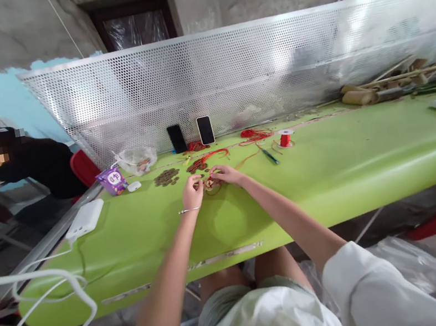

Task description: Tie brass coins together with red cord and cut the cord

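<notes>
My left hand [193, 193] and my right hand [225, 174] meet over the green table, thumbs and fingertips pinched together. Between them is a small piece of red cord [214, 187] with something pale at its middle, too small to make out. The right fingers grip this cord from above; the left fingers hold its other side. Just beyond lie a pile of dark round coins [166, 177], a second coin pile [200, 165] and a bundle of red cord [216, 153]. A bracelet circles my left wrist.
Two phones [205, 130] lean on the perforated metal screen [228, 77]. To the right are a red thread spool [285, 140], a teal tool [271, 156] and bamboo pieces [358, 96]. A purple packet [112, 181] and white power bank [85, 218] lie left. Another person [38, 158] sits far left.
</notes>
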The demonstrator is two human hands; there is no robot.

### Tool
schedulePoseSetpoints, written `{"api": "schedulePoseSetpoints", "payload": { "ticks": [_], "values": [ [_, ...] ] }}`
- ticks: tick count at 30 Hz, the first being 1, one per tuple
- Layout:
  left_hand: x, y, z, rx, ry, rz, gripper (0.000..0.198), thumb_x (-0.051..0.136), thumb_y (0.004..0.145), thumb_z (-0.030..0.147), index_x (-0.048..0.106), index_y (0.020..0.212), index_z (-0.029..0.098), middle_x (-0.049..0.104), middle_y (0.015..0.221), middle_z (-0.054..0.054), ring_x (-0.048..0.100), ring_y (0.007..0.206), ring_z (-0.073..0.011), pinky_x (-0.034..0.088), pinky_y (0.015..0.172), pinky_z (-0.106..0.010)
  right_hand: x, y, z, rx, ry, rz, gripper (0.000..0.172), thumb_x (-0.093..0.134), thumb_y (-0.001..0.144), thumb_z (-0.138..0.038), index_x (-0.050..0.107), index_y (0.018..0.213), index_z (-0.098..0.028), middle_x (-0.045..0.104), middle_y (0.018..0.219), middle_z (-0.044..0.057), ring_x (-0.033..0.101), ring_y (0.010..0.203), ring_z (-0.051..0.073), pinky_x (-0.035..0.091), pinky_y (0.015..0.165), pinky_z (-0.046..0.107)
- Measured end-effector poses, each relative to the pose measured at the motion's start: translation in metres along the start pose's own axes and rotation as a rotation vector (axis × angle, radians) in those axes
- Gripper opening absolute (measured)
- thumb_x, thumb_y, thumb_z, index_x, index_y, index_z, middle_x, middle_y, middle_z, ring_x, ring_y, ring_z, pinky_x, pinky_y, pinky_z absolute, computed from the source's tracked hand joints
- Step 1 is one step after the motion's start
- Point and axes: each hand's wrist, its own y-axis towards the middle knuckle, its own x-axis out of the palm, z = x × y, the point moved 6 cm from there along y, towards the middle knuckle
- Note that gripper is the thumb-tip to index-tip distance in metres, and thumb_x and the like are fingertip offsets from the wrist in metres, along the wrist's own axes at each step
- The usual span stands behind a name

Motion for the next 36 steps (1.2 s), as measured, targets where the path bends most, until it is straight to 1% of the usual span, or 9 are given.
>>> {"api": "schedulePoseSetpoints", "payload": {
  "ticks": [3,5,10,13,18,24,31,36],
  "values": [
    [0.001,0.000,-0.003,-0.015,-0.037,-0.009,0.027,0.055,0.091,0.033,0.058,0.112,0.015,0.062,0.107,-0.007,0.063,0.088,-0.0176,0.055,0.076,-0.037,0.000,-0.003,-0.001,0.000,0.038,0.000,0.020,0.072,0.076,-0.026,0.056,0.087,-0.018,0.069,0.069,-0.001,0.066,0.058,0.010,0.055,0.059,0.021],
    [0.003,-0.001,-0.003,-0.023,-0.063,-0.020,0.027,0.055,0.091,0.033,0.058,0.111,0.014,0.062,0.106,-0.007,0.063,0.087,-0.0174,0.055,0.075,-0.036,-0.001,-0.005,-0.003,-0.002,0.069,0.006,0.019,0.070,0.078,-0.026,0.055,0.087,-0.018,0.070,0.071,-0.001,0.067,0.060,0.010,0.055,0.062,0.021],
    [0.007,-0.001,0.001,0.006,-0.115,-0.047,0.026,0.057,0.091,0.032,0.059,0.109,0.014,0.063,0.103,-0.007,0.063,0.085,-0.0167,0.055,0.074,-0.035,-0.005,-0.008,-0.005,-0.007,0.123,0.030,0.016,0.066,0.083,-0.027,0.052,0.085,-0.018,0.072,0.075,0.001,0.069,0.066,0.009,0.056,0.069,0.021],
    [0.006,-0.001,0.003,0.019,-0.117,-0.052,0.026,0.057,0.090,0.032,0.059,0.109,0.014,0.063,0.106,-0.007,0.063,0.088,-0.0175,0.055,0.076,-0.037,-0.007,-0.007,-0.004,-0.007,0.138,0.037,0.015,0.065,0.084,-0.025,0.051,0.084,-0.018,0.072,0.075,0.001,0.069,0.066,0.009,0.056,0.070,0.021],
    [0.005,0.000,0.000,0.020,-0.133,-0.049,0.027,0.057,0.090,0.031,0.058,0.112,0.015,0.061,0.111,-0.008,0.062,0.092,-0.0189,0.054,0.079,-0.039,-0.009,-0.008,-0.003,-0.014,0.142,0.050,0.013,0.064,0.084,-0.022,0.051,0.085,-0.018,0.071,0.072,0.000,0.069,0.064,0.008,0.056,0.068,0.020],
    [0.008,0.001,-0.004,0.001,-0.172,-0.061,0.027,0.056,0.091,0.032,0.058,0.111,0.014,0.062,0.108,-0.008,0.062,0.091,-0.0185,0.054,0.079,-0.038,-0.008,-0.012,-0.005,0.004,0.095,0.051,0.018,0.069,0.080,-0.027,0.054,0.084,-0.017,0.070,0.071,0.000,0.068,0.062,0.009,0.056,0.067,0.021],
    [0.015,-0.001,0.001,0.015,-0.203,-0.157,0.026,0.058,0.090,0.031,0.059,0.109,0.014,0.063,0.107,-0.007,0.063,0.091,-0.0185,0.054,0.079,-0.039,-0.002,-0.017,-0.007,-0.004,0.004,0.035,0.014,0.069,0.080,-0.025,0.058,0.084,-0.017,0.070,0.071,0.002,0.067,0.060,0.011,0.056,0.063,0.023],
    [0.014,-0.002,0.004,0.023,-0.221,-0.183,0.025,0.057,0.090,0.031,0.059,0.109,0.014,0.062,0.108,-0.007,0.062,0.091,-0.0186,0.054,0.079,-0.039,-0.006,-0.015,-0.009,-0.055,-0.054,0.072,0.014,0.070,0.076,-0.023,0.058,0.079,-0.017,0.068,0.072,0.000,0.064,0.057,0.008,0.054,0.057,0.018]
  ]
}}
